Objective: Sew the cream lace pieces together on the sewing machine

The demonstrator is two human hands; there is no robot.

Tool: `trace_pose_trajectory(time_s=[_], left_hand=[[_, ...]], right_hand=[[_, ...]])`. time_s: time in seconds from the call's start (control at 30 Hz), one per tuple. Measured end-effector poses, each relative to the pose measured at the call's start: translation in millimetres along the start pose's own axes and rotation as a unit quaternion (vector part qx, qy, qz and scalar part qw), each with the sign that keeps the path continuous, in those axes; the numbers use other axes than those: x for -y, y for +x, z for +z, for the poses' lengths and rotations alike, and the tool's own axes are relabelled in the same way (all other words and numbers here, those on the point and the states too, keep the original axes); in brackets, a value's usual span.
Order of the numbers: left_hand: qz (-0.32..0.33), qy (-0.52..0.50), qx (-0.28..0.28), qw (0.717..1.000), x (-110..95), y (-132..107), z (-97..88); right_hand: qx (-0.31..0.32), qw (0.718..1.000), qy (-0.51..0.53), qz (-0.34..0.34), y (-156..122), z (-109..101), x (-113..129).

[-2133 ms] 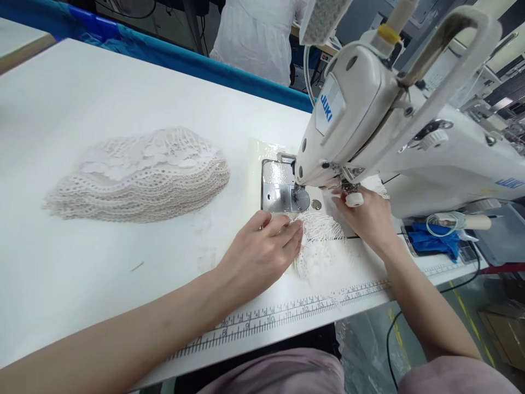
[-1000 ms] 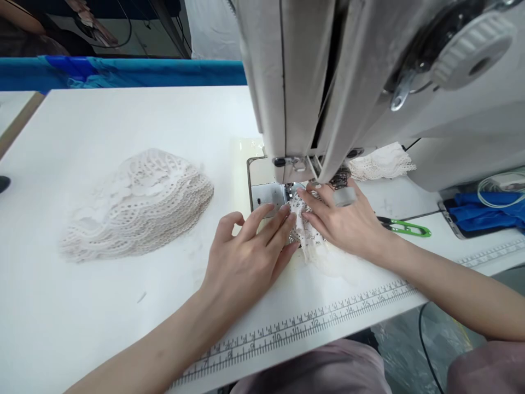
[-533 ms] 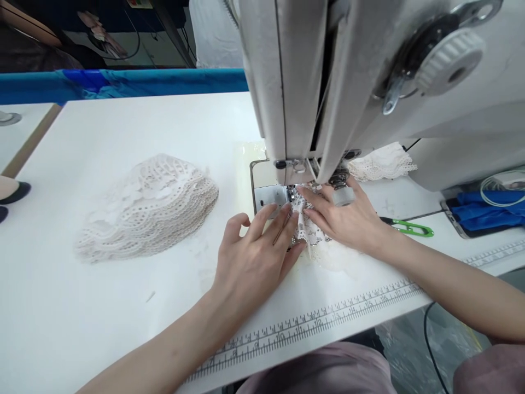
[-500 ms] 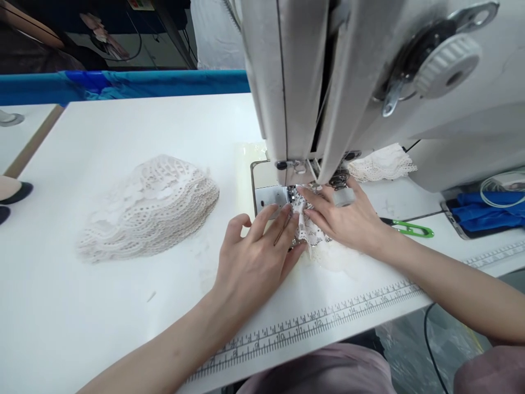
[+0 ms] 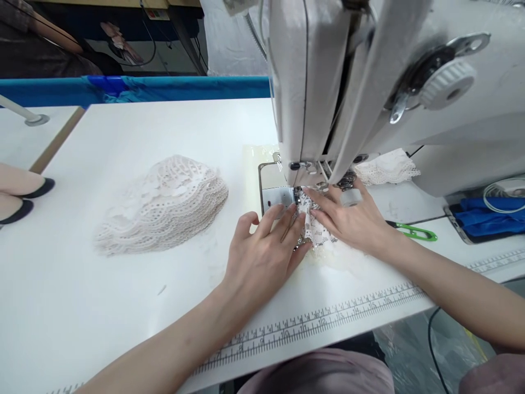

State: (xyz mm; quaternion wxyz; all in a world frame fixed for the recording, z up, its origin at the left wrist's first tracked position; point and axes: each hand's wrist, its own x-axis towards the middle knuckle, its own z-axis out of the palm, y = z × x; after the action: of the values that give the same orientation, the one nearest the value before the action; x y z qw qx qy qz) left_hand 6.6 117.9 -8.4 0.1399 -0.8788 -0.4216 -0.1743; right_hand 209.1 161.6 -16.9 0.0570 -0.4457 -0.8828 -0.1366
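Observation:
A small piece of white lace [image 5: 316, 232] lies under the presser foot of the white sewing machine [image 5: 369, 87], on its metal needle plate [image 5: 274, 191]. My left hand [image 5: 264, 254] rests flat on the table, fingers stretched out, fingertips pressing the lace's left edge. My right hand [image 5: 353, 221] lies flat on the lace from the right, fingers extended toward the needle. A clear ring-like piece [image 5: 350, 198] sits on a right finger.
A stack of white lace pieces [image 5: 164, 205] lies on the white table [image 5: 102, 295] to the left. Green thread snips [image 5: 416, 234] lie right of my hand. More lace [image 5: 385, 168] sits behind the machine. A printed ruler [image 5: 328, 320] runs along the front edge. Blue cloth [image 5: 488, 214] is far right.
My head has come close to the machine since the earliest frame. Both hands have moved up to the needle and flattened on the lace; they have barely moved over the last second.

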Motion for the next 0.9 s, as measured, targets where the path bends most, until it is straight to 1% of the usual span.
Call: trace_pose_trajectory(time_s=[0.23, 0.3, 0.4, 0.47, 0.57, 0.63, 0.7, 0.8, 0.9], left_hand=[[-0.002, -0.011, 0.0, 1.0, -0.5, 1.0, 1.2], [-0.004, -0.008, 0.004, 1.0, -1.1, 0.7, 1.8], [-0.003, 0.002, 0.001, 1.0, -1.6, 0.4, 2.5], [0.003, 0.002, -0.008, 1.0, -1.3, 0.6, 2.2], [0.016, -0.021, -0.021, 0.999, 0.5, 2.1, 0.9], [0.013, -0.049, -0.013, 0.999, 2.9, 3.9, 0.2], [0.004, -0.077, 0.005, 0.997, 6.3, 6.2, 0.7], [-0.003, -0.11, 0.025, 0.994, 12.4, 11.0, 3.9], [-0.018, -0.143, 0.019, 0.989, 18.2, 17.7, 7.4]], right_hand=[[0.005, 1.0, 0.002, -0.009, 1.0, 1.6, -2.1], [-0.006, 1.0, -0.004, -0.013, 1.9, 1.2, -4.3], [-0.05, 0.999, -0.011, -0.017, 1.8, -1.4, -8.6], [-0.092, 0.995, -0.001, -0.03, -0.5, -5.0, -10.8], [-0.133, 0.987, 0.065, -0.06, -6.2, -12.9, -10.0], [-0.125, 0.981, 0.128, -0.077, -9.8, -17.8, -6.7], [-0.1, 0.978, 0.162, -0.082, -12.0, -20.6, -3.0], [-0.082, 0.981, 0.163, -0.067, -12.6, -20.2, 0.8], [-0.09, 0.979, 0.181, -0.038, -11.3, -16.6, 2.6]])
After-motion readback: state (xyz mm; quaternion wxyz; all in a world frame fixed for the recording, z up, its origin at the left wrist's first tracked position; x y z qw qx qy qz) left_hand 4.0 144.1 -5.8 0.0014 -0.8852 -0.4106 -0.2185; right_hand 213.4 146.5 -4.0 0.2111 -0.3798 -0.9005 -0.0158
